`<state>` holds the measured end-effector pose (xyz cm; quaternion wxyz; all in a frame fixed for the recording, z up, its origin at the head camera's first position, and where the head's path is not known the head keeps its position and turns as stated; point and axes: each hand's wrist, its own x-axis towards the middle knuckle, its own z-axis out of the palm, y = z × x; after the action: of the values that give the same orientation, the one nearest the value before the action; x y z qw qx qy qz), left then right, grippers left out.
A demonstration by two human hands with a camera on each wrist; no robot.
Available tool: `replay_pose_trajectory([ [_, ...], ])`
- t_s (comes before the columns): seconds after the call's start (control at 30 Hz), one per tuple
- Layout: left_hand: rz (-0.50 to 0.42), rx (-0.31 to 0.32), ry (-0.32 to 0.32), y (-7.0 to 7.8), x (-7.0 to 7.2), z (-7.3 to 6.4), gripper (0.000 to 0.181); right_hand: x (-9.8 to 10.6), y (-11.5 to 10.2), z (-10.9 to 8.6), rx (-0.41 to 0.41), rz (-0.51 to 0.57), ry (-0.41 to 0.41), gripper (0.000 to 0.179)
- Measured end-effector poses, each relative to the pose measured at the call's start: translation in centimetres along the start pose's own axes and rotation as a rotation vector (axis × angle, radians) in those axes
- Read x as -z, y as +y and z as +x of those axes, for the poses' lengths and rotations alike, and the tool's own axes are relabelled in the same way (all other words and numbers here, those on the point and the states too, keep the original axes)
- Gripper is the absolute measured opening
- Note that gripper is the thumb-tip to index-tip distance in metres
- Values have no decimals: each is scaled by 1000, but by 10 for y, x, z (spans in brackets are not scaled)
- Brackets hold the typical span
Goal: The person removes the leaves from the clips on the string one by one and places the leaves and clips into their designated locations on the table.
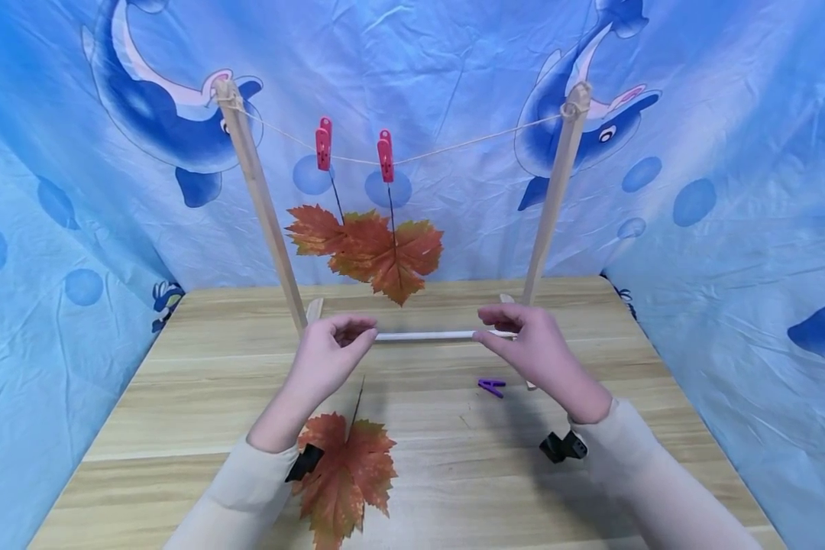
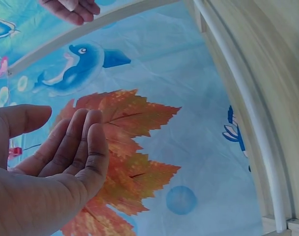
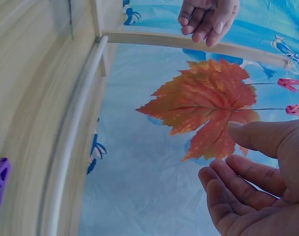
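Observation:
Both hands hover in front of a small wooden frame, fingers loosely bent and holding nothing. My left hand (image 1: 330,351) is at the left end of the white rod (image 1: 426,336), which it overlaps in the head view. Toward the rod's right end is my right hand (image 1: 532,347), thumb and fingers apart. Behind them, two red-orange maple leaves (image 1: 412,256) hang by their stems from pink clothespins (image 1: 385,156) on a string (image 1: 467,143). A third maple leaf (image 1: 347,473) lies on the table by the left forearm, partly covered by the wrist camera. A purple clothespin (image 1: 491,386) lies below the right hand.
Two upright wooden posts, a left post (image 1: 261,198) and a right post (image 1: 555,191), carry the string and stand on the wood-grain table (image 1: 426,428). Blue cloth with dolphin prints (image 1: 440,61) encloses the back and sides.

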<state>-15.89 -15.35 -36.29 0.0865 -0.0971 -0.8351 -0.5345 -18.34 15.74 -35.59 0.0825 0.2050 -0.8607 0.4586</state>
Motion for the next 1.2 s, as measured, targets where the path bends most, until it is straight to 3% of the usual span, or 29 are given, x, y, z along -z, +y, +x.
replay_pose_trajectory([
  [0.37, -74, -58, 56, 17, -2, 8, 18, 9, -22, 13, -9, -24, -10, 33],
  [0.8, -99, -131, 118, 31, -1, 17, 17, 18, -44, 32, 100, 40, 19, 32],
  [1.2, -138, -212, 156, 39, 1, 27, 21, 23, -60, 43, 122, 62, 8, 32],
])
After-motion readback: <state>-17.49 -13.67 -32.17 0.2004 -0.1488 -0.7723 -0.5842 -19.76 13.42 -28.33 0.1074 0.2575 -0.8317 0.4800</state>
